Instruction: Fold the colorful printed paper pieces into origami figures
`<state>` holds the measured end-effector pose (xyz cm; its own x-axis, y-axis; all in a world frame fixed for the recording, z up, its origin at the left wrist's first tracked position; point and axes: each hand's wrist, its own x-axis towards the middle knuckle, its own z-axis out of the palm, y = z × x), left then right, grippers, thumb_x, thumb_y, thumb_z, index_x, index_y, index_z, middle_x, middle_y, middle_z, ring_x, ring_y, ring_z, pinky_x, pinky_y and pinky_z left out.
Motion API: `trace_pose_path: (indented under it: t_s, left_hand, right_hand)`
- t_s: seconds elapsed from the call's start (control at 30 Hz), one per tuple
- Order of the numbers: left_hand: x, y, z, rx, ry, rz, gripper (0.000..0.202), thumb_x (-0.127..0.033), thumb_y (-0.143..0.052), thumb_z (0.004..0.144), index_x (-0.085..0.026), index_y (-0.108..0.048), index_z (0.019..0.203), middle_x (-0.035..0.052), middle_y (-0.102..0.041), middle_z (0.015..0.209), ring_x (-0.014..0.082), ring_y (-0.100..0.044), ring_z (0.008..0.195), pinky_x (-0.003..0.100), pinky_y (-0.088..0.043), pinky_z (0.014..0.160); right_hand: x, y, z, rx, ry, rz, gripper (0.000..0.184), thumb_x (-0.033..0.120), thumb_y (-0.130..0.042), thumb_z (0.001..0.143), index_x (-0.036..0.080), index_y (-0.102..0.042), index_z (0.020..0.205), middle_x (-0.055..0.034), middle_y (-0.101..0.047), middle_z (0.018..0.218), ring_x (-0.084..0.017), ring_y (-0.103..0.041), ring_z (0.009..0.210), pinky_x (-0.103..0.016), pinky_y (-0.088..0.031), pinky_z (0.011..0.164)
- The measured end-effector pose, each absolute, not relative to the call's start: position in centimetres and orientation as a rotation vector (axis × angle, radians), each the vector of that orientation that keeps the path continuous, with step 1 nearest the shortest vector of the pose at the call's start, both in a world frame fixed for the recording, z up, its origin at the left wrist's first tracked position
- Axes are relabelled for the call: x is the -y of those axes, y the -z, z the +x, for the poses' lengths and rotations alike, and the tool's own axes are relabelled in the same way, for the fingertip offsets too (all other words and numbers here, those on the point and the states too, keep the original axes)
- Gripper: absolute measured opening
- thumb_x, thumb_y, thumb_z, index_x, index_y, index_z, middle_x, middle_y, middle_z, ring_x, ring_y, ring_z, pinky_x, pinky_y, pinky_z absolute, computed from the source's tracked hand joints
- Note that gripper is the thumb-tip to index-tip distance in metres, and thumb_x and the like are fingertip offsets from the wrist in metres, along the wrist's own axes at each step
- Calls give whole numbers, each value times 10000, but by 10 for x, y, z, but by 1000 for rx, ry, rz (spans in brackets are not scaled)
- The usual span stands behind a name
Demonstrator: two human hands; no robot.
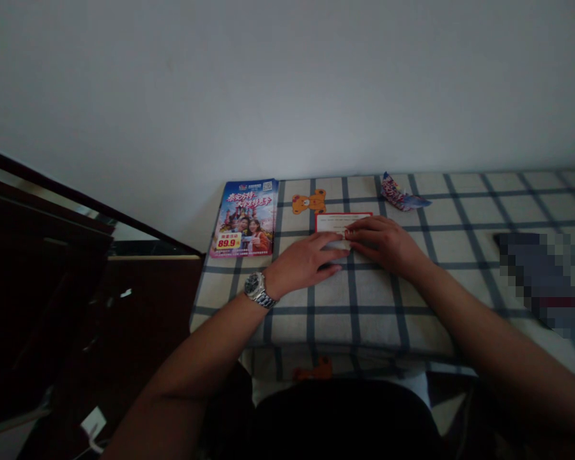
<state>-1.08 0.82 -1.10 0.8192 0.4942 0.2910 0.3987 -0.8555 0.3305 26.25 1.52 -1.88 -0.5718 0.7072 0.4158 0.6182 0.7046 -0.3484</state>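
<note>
Leaflet (243,217), printed with 89.9, lies face up at the left end of the checked cloth covering the bench (294,329); whether it is one sheet or a stack, I cannot tell. Next along, a wristwatch (255,287) is fastened above my left hand (311,259). This hand is palm down, fingers slightly apart, fingertips at the near left part of a red-bordered white card (330,223); no grip is visible. The card lies just beyond a point midway between my hands, near the bear print (309,202). My right hand (386,245) covers the card's right part with fingers drawn together; whether they pinch it, I cannot tell. Status, by my judgement: card positioned on the bench, handling under way, release of both hands outstanding; any fold is indistinct. Beyond the right hand, a crumpled printed piece (400,195) lies apart. At far right rests a dark, pixelated object (522,255), unidentifiable.
</note>
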Motion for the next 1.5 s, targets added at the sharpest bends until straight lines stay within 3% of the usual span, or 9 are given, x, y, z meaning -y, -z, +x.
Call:
trace_pose_path:
  t_s: [0.43, 0.83, 1.1, 1.5]
  left_hand:
    - [-7, 10, -6, -698, -513, 2813, 341, -366, -595, 1056, -229, -626, 1367, 96, -512, 1570, 299, -502, 1420, 512, -519, 1168]
    - [-9, 11, -7, -673, -515, 2826, 343, -377, -581, 1064, -215, -649, 1358, 121, -533, 1512, 290, -503, 1414, 492, -503, 1185]
    - [-5, 10, -6, -704, -497, 2833, 355, -408, -587, 1061, -225, -643, 1361, 125, -525, 1537, 301, -506, 1436, 492, -550, 1135]
    - [-7, 15, -6, -735, -517, 2796, 435, -412, -599, 1057, -219, -585, 1446, 103, -561, 1547, 279, -526, 1444, 484, -527, 1171]
  right_hand:
    - [-18, 21, 269, 2418, -220, -954, 227, 291, -653, 1020, 242, -795, 1190, -103, -772, 1287, -306, -719, 1188, -539, -536, 1081]
    - [-19, 20, 271, 2445, -238, -929, 273, 293, -631, 1035, 249, -771, 1265, -98, -765, 1313, -299, -710, 1227, -533, -535, 1096]
    - [-21, 19, 273, 2447, -250, -907, 269, 294, -638, 1030, 266, -775, 1260, -88, -771, 1304, -293, -718, 1215, -537, -540, 1095]
    - [-27, 22, 277, 2460, -271, -849, 287, 284, -637, 1031, 266, -769, 1285, -96, -765, 1318, -291, -715, 1230, -543, -534, 1116]
